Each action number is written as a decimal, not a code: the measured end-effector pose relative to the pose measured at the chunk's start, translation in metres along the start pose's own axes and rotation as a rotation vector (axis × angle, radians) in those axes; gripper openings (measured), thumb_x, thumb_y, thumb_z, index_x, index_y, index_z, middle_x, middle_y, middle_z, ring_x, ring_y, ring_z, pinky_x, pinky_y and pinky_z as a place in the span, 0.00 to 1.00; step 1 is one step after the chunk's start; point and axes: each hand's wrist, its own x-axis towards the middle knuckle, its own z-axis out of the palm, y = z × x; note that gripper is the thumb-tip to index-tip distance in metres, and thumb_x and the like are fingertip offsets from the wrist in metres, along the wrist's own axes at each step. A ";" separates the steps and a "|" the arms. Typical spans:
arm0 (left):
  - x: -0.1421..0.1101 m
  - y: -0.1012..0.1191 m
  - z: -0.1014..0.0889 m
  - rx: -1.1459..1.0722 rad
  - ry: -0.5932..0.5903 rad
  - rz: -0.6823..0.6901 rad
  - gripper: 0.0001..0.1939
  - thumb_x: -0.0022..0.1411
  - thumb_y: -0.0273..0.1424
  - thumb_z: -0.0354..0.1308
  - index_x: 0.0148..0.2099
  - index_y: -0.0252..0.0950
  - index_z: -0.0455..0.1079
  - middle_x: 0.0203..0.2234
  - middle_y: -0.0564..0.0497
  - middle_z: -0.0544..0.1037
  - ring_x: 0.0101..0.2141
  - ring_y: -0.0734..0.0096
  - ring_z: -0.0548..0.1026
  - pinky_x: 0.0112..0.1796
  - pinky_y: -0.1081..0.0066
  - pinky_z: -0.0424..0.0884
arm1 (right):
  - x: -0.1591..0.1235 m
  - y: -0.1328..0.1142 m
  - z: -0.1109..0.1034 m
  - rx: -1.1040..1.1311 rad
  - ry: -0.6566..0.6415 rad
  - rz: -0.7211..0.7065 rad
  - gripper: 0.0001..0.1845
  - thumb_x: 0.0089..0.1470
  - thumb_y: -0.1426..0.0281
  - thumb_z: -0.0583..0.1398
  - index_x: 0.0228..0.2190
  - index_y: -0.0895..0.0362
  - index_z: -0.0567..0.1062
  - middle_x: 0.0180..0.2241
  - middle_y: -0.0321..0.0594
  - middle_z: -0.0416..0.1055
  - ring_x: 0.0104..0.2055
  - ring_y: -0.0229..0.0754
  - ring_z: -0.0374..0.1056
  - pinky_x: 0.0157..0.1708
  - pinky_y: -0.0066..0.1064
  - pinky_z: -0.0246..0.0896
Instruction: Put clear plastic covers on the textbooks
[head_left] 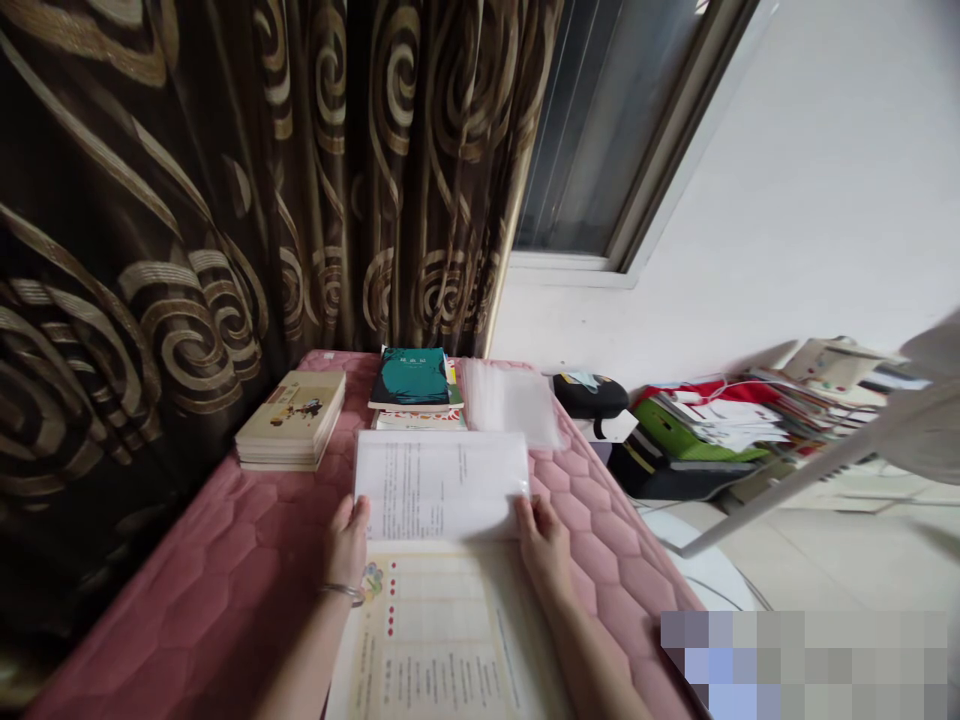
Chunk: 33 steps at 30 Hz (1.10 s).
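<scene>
An open book lies turned sideways on the pink quilted mattress, its printed pages facing up. Its far leaf is raised a little and has a glossy look, like clear plastic over it. My left hand pinches the left edge of that leaf, thumb on top. On the opposite edge my right hand grips the same leaf between thumb and fingers, where the plastic shines. The undersides of both grips are hidden. Beyond the book lies a stack of clear plastic book covers.
Cream-coloured books are stacked at the left of the mattress. A teal book tops another pile at the back. Patterned curtains hang along the left. At right stand a white fan, a black case and piled papers.
</scene>
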 end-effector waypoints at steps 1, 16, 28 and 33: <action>0.000 -0.001 0.000 0.003 0.005 -0.008 0.21 0.54 0.49 0.51 0.38 0.37 0.68 0.32 0.50 0.78 0.36 0.62 0.75 0.36 0.69 0.70 | 0.000 -0.001 0.000 0.001 0.003 -0.004 0.24 0.52 0.47 0.53 0.21 0.55 0.62 0.20 0.31 0.57 0.25 0.36 0.53 0.25 0.26 0.51; 0.003 -0.004 0.001 -0.069 0.029 0.008 0.20 0.53 0.48 0.54 0.39 0.37 0.69 0.34 0.50 0.78 0.39 0.64 0.75 0.37 0.71 0.70 | -0.001 -0.003 -0.001 -0.064 0.018 -0.046 0.26 0.50 0.43 0.52 0.22 0.54 0.62 0.19 0.32 0.60 0.23 0.37 0.55 0.25 0.27 0.52; 0.019 0.003 0.002 0.595 0.000 0.143 0.12 0.63 0.36 0.42 0.34 0.39 0.64 0.23 0.54 0.72 0.26 0.70 0.70 0.27 0.74 0.60 | 0.016 -0.010 0.007 -0.417 -0.055 -0.015 0.19 0.56 0.54 0.46 0.24 0.53 0.66 0.24 0.41 0.72 0.26 0.45 0.68 0.26 0.31 0.56; 0.034 0.001 0.009 0.774 -0.039 0.086 0.10 0.65 0.31 0.43 0.36 0.38 0.66 0.29 0.48 0.77 0.30 0.65 0.74 0.28 0.72 0.59 | 0.030 -0.007 0.020 -0.625 -0.152 0.080 0.17 0.58 0.63 0.47 0.28 0.57 0.71 0.31 0.51 0.75 0.33 0.47 0.71 0.28 0.32 0.58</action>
